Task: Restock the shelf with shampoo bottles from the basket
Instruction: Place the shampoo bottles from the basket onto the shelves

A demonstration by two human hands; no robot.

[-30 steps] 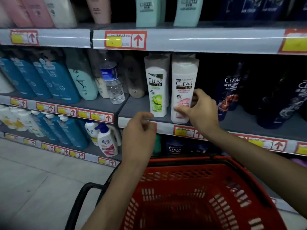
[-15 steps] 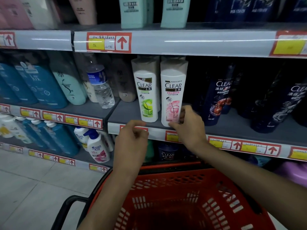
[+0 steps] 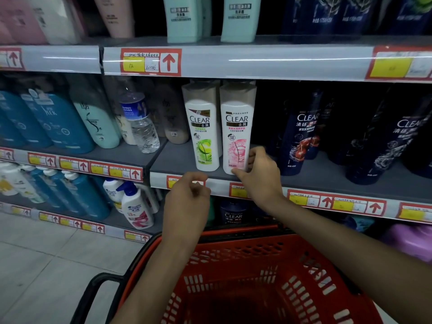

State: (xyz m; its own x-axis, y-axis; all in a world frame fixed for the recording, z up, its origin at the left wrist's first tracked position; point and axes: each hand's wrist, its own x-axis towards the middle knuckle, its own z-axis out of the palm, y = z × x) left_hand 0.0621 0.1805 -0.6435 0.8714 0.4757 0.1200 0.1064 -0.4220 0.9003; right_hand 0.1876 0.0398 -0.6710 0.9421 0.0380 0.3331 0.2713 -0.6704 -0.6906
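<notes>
Nearest you, a red basket [image 3: 268,265] sits low in view; its inside is too dark to tell what it holds. Both your bare forearms reach forward over its rim. Your left hand [image 3: 187,202] hovers in front of the shelf edge [image 3: 217,185], fingers curled loosely inward, its grip closed on nothing. Your right hand [image 3: 259,174] stretches further, thumb at the front lower corner and fingers wrapped round the right side of a white and pink shampoo bottle [image 3: 237,136], its grip clamped on the base. That bottle stands upright on the shelf, just beside a white and green bottle [image 3: 203,134]. Dark blue bottles [image 3: 301,136] stand further right.
</notes>
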